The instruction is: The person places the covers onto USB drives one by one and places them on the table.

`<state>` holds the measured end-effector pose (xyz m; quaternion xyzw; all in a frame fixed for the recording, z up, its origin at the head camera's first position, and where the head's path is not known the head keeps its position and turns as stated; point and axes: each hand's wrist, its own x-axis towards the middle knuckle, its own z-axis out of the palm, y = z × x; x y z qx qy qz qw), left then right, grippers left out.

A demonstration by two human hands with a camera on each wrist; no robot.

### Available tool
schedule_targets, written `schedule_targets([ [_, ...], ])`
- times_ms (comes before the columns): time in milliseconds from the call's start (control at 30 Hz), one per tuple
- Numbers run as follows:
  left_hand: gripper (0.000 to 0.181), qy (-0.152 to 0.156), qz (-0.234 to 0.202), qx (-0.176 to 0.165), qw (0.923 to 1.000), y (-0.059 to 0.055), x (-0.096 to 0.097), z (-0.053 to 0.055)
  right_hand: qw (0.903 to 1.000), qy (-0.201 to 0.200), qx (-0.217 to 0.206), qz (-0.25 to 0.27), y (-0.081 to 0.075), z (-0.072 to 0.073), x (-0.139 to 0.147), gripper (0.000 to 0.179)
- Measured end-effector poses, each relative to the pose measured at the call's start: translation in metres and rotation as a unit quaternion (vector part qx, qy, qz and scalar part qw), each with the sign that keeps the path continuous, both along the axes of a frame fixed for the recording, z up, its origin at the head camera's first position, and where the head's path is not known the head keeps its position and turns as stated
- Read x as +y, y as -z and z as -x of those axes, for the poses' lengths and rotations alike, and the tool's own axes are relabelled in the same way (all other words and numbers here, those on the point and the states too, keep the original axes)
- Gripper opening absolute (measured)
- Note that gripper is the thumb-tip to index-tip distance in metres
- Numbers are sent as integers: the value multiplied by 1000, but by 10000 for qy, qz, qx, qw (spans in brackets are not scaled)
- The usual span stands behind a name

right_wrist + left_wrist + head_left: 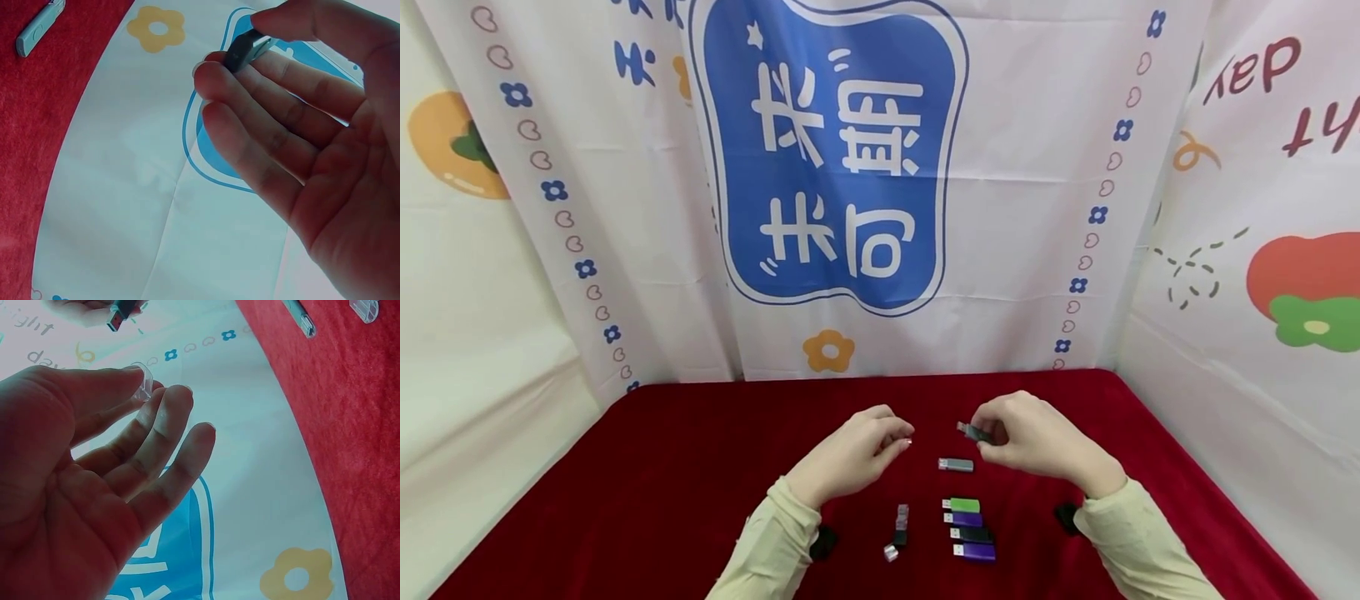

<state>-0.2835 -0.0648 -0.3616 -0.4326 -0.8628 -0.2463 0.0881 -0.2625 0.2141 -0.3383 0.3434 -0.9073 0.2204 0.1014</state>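
My left hand is raised over the red cloth. In the left wrist view it pinches a small clear plastic cap between thumb and fingertips. To the right, my right hand pinches a dark grey USB stick by its body. Its bare metal plug points left, towards the left hand, with a gap between plug and cap. In the right wrist view, the thumb and fingers cover part of the stick. Below the hands lies a grey USB stick, its plug end also to the left.
Nearer me, a green USB stick, a purple one, a black one and another purple one form a column. Left of them lie several clear caps and a small dark piece. Printed curtains surround the table.
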Motion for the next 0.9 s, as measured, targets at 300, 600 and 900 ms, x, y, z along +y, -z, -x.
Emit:
schedule_targets([
  [300,17,42,49,61,10000,-3,7,3,10000,76,48,-39,-1,-2,6,15],
  [600,18,67,94,1,9999,-4,7,3,9999,72,63,-67,0,0,5,15],
  [900,16,-8,39,-34,10000,0,0,1,9998,48,7,-194,1,2,-3,10],
])
